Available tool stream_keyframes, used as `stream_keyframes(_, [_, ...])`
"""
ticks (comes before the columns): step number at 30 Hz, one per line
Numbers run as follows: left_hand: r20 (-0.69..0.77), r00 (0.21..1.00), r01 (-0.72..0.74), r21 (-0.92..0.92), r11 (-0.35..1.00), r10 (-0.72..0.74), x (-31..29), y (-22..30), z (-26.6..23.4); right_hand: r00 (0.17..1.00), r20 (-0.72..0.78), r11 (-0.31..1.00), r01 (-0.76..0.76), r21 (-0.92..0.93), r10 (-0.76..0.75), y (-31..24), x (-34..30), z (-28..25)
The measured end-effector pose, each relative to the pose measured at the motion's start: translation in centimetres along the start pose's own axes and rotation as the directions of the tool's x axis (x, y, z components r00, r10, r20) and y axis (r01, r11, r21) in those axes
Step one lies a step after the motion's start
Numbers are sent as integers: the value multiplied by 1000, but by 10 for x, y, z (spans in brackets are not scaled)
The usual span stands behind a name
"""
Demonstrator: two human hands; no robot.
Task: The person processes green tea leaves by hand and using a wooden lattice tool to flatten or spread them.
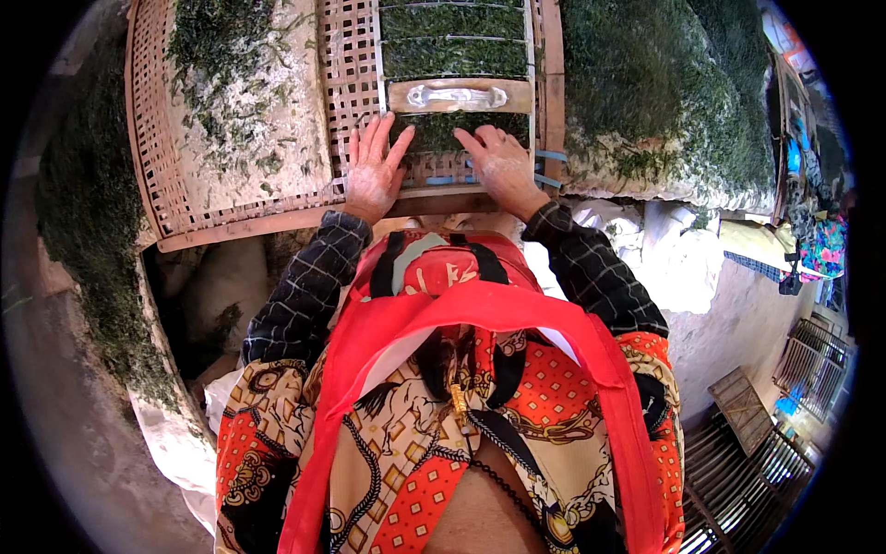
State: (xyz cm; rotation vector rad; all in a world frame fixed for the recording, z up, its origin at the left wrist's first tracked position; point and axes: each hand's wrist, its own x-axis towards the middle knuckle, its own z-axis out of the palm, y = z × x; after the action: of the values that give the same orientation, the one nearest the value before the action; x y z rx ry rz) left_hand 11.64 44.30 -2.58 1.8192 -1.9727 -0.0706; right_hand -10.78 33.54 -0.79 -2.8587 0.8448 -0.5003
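Observation:
Dark green shredded leaves (452,55) fill a narrow frame with thin white rails and cross wires, set on a woven lattice tray (346,55). Across the frame lies a wooden bar (406,98) with a metal pull handle (457,96). My left hand (374,174) is spread at the frame's left rail, its fingertips near the bar's left end. On the other side, my right hand (503,168) rests over the leaves below the bar, fingers apart and slightly bent. Pale powder or residue shows on both hands, and neither grips anything.
Leaf-strewn pale boards lie at left (231,120) and right (646,102). The tray's wooden rim (249,229) runs along the near side. White sacks (678,249) sit below at right, and more leaves (92,212) cover a surface at far left.

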Motion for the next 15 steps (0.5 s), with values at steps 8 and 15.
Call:
stream_keyframes(8, [-54, 995, 82, -71, 994, -86, 30, -6, 11, 984, -33, 908, -151, 391, 178, 15, 20, 14])
stream_keyframes(15, [-127, 973, 187, -62, 980, -194, 39, -3, 29, 931, 3, 917, -359, 174, 364, 24, 23, 12])
